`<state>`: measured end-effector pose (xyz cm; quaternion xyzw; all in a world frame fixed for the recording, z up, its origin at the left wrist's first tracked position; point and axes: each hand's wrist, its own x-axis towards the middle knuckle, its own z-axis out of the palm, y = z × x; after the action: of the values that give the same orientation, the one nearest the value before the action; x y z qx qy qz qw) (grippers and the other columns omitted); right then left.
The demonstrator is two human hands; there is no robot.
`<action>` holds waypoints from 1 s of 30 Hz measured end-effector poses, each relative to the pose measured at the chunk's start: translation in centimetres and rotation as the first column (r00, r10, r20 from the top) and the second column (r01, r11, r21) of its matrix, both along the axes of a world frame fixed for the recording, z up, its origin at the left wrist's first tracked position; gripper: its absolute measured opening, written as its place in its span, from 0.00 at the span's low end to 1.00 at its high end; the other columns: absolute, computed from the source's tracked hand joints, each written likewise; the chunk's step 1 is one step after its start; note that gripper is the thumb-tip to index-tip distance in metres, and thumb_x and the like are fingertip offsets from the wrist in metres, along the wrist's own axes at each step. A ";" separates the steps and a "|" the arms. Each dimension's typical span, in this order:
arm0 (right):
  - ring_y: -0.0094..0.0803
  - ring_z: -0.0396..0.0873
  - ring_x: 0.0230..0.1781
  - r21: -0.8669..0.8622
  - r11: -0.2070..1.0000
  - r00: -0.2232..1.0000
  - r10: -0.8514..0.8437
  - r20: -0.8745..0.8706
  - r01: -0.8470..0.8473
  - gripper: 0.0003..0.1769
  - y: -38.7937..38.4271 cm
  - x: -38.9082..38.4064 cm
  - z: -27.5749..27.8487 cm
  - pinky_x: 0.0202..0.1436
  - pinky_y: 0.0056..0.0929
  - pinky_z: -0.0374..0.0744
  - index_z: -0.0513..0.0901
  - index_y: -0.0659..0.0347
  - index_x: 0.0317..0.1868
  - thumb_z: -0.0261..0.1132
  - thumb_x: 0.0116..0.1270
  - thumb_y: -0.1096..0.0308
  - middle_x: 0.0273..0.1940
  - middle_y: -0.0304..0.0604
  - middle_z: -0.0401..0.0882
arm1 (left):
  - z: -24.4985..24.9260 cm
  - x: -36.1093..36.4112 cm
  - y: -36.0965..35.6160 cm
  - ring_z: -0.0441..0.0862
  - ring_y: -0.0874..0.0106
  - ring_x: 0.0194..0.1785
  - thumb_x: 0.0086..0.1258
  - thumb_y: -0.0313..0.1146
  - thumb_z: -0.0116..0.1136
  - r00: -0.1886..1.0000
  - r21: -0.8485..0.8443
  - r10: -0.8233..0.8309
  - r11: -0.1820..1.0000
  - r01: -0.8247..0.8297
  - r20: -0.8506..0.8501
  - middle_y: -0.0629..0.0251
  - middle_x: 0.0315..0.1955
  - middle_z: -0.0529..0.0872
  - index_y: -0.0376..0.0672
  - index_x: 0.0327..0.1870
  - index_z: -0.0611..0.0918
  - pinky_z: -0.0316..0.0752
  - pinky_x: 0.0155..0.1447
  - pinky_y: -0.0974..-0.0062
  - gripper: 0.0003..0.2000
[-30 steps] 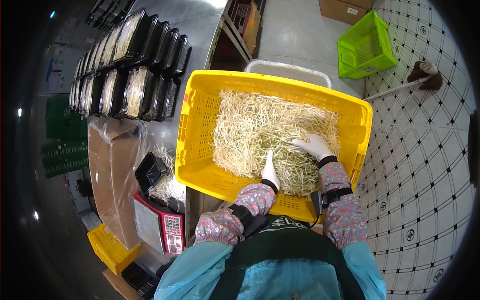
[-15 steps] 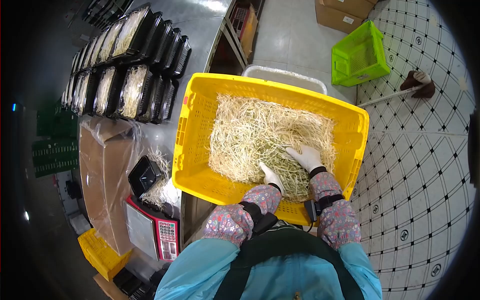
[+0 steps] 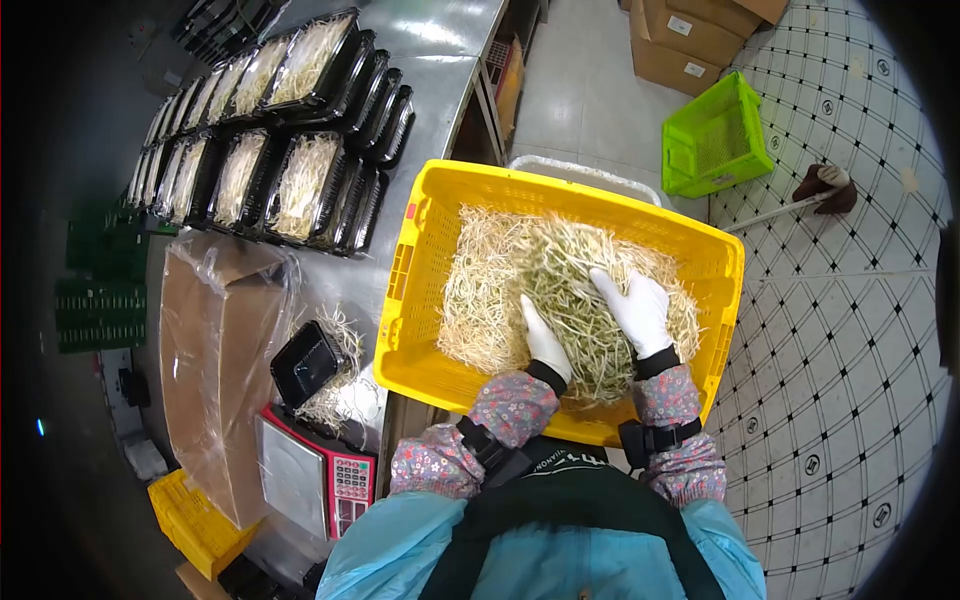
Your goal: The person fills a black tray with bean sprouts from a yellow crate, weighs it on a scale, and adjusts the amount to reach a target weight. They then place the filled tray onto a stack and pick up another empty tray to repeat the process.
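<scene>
Nearest, at 6 o'clock, a dark apron [image 3: 560, 462] carries white lettering too creased and small to read surely. Just beyond, the gloved left hand [image 3: 545, 345] and right hand [image 3: 642, 312] grip a clump of bean sprouts [image 3: 578, 325] from either side, thumbs on top, the other fingers partly buried. More sprouts lie around it in the yellow perforated crate [image 3: 422, 255].

From the crate, a red digital scale [image 3: 318, 475] sits at 8 o'clock, its keypad markings illegible; an empty black plastic tray [image 3: 306, 364] tilts just beyond it among loose sprouts. At 10 o'clock, sprout-filled black trays [image 3: 300, 185] stand stacked on the metal surface [image 3: 440, 90]. Farther off, a lime-green crate [image 3: 715, 140] lies between 1 and 2 o'clock; beyond, cardboard boxes [image 3: 685, 45] bear white labels, unreadable here.
</scene>
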<state>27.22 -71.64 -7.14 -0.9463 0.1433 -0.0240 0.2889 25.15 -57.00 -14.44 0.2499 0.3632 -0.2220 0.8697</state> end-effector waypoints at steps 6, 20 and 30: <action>0.47 0.84 0.33 0.017 0.999 0.852 0.029 0.523 -0.044 0.29 5.4 3.6 4.8 0.39 0.39 0.80 0.85 0.59 0.52 0.74 0.58 0.47 0.33 0.47 0.86 | 7.7 8.7 4.3 0.78 0.60 0.62 0.74 0.69 0.35 0.953 -0.046 -0.035 0.998 0.051 0.299 0.59 0.64 0.78 0.47 0.72 0.70 0.73 0.68 0.58 0.38; 0.48 0.75 0.64 0.428 0.637 0.618 0.759 -0.205 -0.641 0.39 9.5 -2.7 -2.2 0.66 0.43 0.73 0.71 0.53 0.71 0.63 0.67 0.39 0.63 0.54 0.77 | -9.9 6.6 20.9 0.61 0.53 0.76 0.73 0.69 0.32 0.979 0.150 -0.196 0.968 0.202 -0.054 0.67 0.74 0.67 0.57 0.75 0.67 0.44 0.77 0.38 0.36; 0.54 0.67 0.70 -0.107 0.951 0.957 0.286 -0.052 -0.290 0.51 9.7 7.2 -8.4 0.72 0.47 0.65 0.67 0.67 0.72 0.61 0.63 0.32 0.69 0.62 0.69 | -5.3 2.5 18.1 0.57 0.57 0.78 0.69 0.71 0.42 0.984 0.400 -0.166 0.899 0.177 -0.062 0.61 0.78 0.58 0.52 0.79 0.57 0.52 0.77 0.48 0.44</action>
<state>34.46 -61.92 -15.56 -0.9722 0.0072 0.0275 0.2325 27.67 -38.88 -19.71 0.4519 0.3892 -0.2214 0.7715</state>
